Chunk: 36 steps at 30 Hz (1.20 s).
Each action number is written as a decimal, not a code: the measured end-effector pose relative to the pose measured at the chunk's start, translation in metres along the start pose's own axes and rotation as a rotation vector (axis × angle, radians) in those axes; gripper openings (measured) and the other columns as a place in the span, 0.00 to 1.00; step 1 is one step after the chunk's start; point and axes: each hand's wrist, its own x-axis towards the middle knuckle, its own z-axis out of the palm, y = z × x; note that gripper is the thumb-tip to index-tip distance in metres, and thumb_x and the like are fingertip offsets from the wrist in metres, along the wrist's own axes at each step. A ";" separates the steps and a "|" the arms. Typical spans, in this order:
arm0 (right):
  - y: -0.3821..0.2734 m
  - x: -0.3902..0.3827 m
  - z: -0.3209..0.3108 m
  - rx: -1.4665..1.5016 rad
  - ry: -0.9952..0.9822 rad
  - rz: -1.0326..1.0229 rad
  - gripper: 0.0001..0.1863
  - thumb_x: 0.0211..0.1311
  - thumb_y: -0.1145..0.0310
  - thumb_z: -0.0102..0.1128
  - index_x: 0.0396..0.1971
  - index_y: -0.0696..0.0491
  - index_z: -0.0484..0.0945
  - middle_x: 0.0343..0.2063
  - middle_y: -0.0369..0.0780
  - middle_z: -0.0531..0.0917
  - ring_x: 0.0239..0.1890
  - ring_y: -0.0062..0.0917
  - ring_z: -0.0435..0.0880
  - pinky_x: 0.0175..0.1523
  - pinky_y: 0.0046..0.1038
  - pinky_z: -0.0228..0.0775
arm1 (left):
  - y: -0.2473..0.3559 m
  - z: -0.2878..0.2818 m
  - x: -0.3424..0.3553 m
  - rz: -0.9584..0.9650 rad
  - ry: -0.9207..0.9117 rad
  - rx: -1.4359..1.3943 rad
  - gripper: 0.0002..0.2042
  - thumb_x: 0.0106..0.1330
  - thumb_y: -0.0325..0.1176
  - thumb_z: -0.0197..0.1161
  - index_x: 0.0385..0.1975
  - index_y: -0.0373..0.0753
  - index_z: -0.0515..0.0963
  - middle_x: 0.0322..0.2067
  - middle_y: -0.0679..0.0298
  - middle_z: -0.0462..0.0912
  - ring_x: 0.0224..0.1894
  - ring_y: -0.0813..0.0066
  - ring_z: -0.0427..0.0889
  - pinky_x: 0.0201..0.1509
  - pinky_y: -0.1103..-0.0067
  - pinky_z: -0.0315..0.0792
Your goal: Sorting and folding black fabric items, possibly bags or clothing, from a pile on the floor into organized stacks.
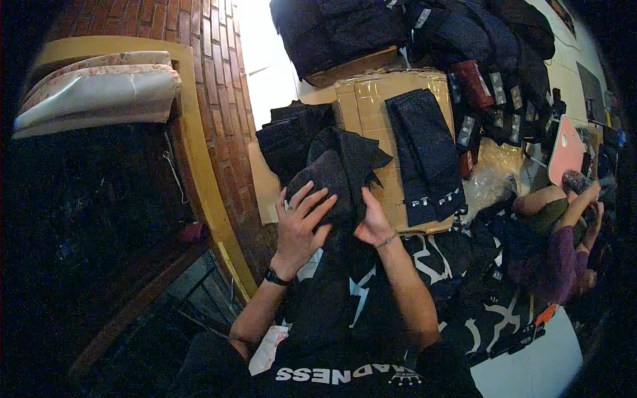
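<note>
Dark folded cloth (335,159) lies in front of me in a loose pile, overlapping the cardboard. My left hand (302,225) rests on the near piece with its fingers spread over the fabric. My right hand (373,222) grips the right edge of that cloth, thumb uppermost, its fingertips partly hidden. Behind these pieces is another dark stack (285,132). Just to the right, folded dark garments (421,159) with small white markings lie on the cardboard (358,106).
Black bags (338,26) and tagged dark garments (484,46) fill the back. At right, another person (557,259) in a purple top sits near a pink board (564,146), handling something. A yellow frame (186,113) and brick floor (215,79) are on the left.
</note>
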 end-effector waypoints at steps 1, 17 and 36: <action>0.003 0.001 0.007 0.093 -0.067 -0.022 0.27 0.69 0.50 0.36 0.57 0.54 0.67 0.53 0.41 0.74 0.54 0.31 0.75 0.61 0.36 0.64 | -0.013 0.006 -0.007 -0.080 0.080 -0.137 0.22 0.51 0.27 0.62 0.50 0.42 0.74 0.51 0.57 0.73 0.58 0.60 0.68 0.64 0.58 0.54; 0.080 -0.124 -0.009 -0.206 0.523 0.022 0.30 0.53 0.76 0.60 0.57 0.55 0.61 0.51 0.42 0.74 0.52 0.32 0.73 0.55 0.36 0.69 | 0.036 -0.023 -0.138 -1.385 0.564 -1.258 0.10 0.66 0.24 0.50 0.45 0.37 0.64 0.34 0.66 0.73 0.24 0.82 0.72 0.21 0.85 0.67; -0.026 -0.180 0.174 -0.670 0.323 -0.431 0.26 0.50 0.76 0.63 0.51 0.61 0.67 0.44 0.44 0.78 0.45 0.29 0.79 0.51 0.31 0.71 | 0.097 -0.192 -0.046 -0.831 0.387 -2.069 0.20 0.59 0.30 0.48 0.50 0.27 0.69 0.54 0.50 0.71 0.61 0.58 0.65 0.69 0.63 0.51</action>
